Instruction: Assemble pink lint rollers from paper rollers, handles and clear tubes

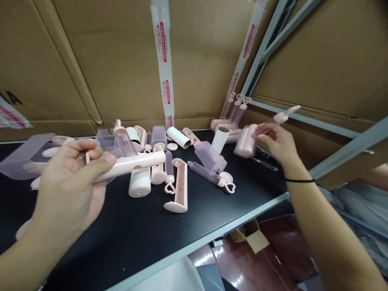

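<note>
My left hand point(72, 182) is closed round a long pale pink plastic half-shell point(136, 164), its free end pointing right over the shelf. In my right hand point(280, 145) is a clear tube with a pink cap point(281, 117), tilted up to the right and pinched by its lower part. Just left of those fingers stands a pink cylindrical holder point(246, 142); whether the tube touches it I cannot tell. Another pink half-shell point(181, 184) lies between my hands, hollow side showing. To its right rests a clear tube with a heart-shaped handle point(206, 173).
Lilac translucent boxes point(209, 157), white cardboard tubes point(178, 137) and several pink parts lie along the black shelf point(145, 234). Several heart-topped tubes point(238, 113) lean at the back right corner. Taped cardboard point(121, 60) walls the back; a metal frame point(348, 149) borders the right.
</note>
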A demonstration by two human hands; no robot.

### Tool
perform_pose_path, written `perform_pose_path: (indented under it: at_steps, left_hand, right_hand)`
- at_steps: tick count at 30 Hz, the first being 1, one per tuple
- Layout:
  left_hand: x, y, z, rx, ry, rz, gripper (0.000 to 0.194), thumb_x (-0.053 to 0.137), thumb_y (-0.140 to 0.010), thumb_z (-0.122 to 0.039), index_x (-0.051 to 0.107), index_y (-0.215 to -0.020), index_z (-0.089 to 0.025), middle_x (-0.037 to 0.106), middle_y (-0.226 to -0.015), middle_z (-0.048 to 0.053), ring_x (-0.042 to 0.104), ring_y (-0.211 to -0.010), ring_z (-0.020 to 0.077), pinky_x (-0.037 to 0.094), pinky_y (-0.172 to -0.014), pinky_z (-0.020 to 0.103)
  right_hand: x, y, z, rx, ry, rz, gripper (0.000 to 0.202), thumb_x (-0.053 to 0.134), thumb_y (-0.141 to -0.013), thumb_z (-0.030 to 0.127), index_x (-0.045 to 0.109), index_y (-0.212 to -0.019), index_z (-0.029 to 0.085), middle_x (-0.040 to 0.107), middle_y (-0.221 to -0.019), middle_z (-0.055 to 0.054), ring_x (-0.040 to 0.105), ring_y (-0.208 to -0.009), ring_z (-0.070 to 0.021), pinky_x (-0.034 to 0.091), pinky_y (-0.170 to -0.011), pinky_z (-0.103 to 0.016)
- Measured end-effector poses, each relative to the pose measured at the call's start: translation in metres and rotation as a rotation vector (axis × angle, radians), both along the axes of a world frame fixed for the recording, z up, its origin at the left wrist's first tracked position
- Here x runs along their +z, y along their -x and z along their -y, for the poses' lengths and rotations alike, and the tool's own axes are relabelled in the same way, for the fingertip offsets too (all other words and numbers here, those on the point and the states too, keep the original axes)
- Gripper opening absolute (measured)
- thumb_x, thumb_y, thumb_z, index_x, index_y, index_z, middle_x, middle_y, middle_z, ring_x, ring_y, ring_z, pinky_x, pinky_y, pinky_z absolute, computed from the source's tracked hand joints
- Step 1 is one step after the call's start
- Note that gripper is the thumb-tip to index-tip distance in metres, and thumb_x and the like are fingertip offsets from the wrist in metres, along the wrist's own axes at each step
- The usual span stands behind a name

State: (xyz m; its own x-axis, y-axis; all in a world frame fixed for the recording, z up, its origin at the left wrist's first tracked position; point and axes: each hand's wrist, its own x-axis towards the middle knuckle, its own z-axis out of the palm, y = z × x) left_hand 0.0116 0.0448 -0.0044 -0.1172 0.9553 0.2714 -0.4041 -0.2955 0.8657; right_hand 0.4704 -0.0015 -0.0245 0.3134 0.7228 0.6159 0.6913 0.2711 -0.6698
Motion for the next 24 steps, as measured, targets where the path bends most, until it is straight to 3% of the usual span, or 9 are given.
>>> perform_pose_path:
  at_steps: [6, 13, 16, 18, 19, 21, 24]
  left_hand:
    - [-0.003, 0.001, -0.002, -0.016, -0.013, -0.014, 0.034, 0.067, -0.054, 0.004, 0.056, -0.079, -0.017, 0.045, -0.067, -0.004, 0.045, -0.057, 0.0046, 0.046, -0.057, 0.010]
    - [0.006, -0.005, 0.007, -0.002, 0.024, 0.036, 0.039, 0.072, -0.045, 0.001, 0.054, -0.075, -0.017, 0.047, -0.062, -0.005, 0.044, -0.056, 0.0050, 0.042, -0.054, 0.012]
    - [0.006, -0.006, 0.011, -0.040, 0.013, 0.044, 0.041, 0.070, -0.044, -0.001, 0.052, -0.077, -0.017, 0.046, -0.062, -0.006, 0.043, -0.055, 0.0044, 0.040, -0.053, 0.013]
    - [0.005, -0.007, 0.013, -0.061, -0.005, 0.025, 0.041, 0.069, -0.044, -0.001, 0.051, -0.077, -0.018, 0.045, -0.062, -0.007, 0.040, -0.054, 0.0037, 0.038, -0.051, 0.013]
    - [0.004, -0.008, 0.014, -0.064, -0.020, 0.008, 0.040, 0.067, -0.044, -0.001, 0.051, -0.077, -0.018, 0.044, -0.062, -0.007, 0.039, -0.053, 0.0033, 0.036, -0.049, 0.013]
    - [0.005, -0.007, 0.015, -0.073, -0.060, -0.026, 0.038, 0.064, -0.045, 0.001, 0.052, -0.076, -0.018, 0.043, -0.062, -0.007, 0.037, -0.051, 0.0026, 0.032, -0.045, 0.012]
    - [0.012, -0.001, 0.015, -0.194, -0.110, -0.053, 0.036, 0.062, -0.046, 0.000, 0.051, -0.074, -0.020, 0.041, -0.061, -0.006, 0.034, -0.046, 0.0023, 0.025, -0.039, 0.014]
  right_hand:
    - [-0.002, 0.003, -0.032, -0.245, 0.023, 0.064, 0.024, 0.073, -0.067, 0.036, 0.062, -0.085, 0.023, 0.067, -0.083, -0.001, 0.063, -0.077, -0.0212, 0.052, -0.082, -0.041]
    - [-0.012, 0.005, -0.068, -0.350, 0.134, 0.084, 0.023, 0.073, -0.068, 0.033, 0.062, -0.083, 0.020, 0.067, -0.081, -0.007, 0.061, -0.073, -0.0215, 0.050, -0.076, -0.040]
    - [-0.003, 0.020, -0.060, -0.480, 0.045, 0.130, 0.051, 0.079, -0.061, 0.032, 0.061, -0.104, 0.010, 0.063, -0.107, -0.025, 0.058, -0.101, -0.0329, 0.043, -0.090, -0.050]
    - [0.012, 0.049, -0.044, -0.576, -0.126, 0.248, 0.077, 0.085, -0.054, 0.035, 0.055, -0.118, 0.005, 0.047, -0.130, -0.033, 0.041, -0.125, -0.0396, 0.028, -0.105, -0.054]
    - [0.022, 0.069, -0.034, -0.540, -0.306, 0.466, 0.073, 0.082, -0.059, 0.041, 0.056, -0.118, 0.006, 0.051, -0.126, -0.030, 0.045, -0.122, -0.0379, 0.032, -0.103, -0.053]
    - [0.041, 0.122, -0.016, -0.310, -0.572, 0.874, 0.054, 0.071, -0.077, 0.037, 0.056, -0.121, 0.012, 0.056, -0.124, -0.022, 0.049, -0.120, -0.0325, 0.034, -0.103, -0.052]
    - [0.063, 0.207, -0.006, 0.193, -0.581, 1.276, 0.039, 0.053, -0.090, 0.021, 0.050, -0.129, 0.020, 0.050, -0.136, -0.013, 0.038, -0.134, -0.0283, 0.035, -0.105, -0.047]
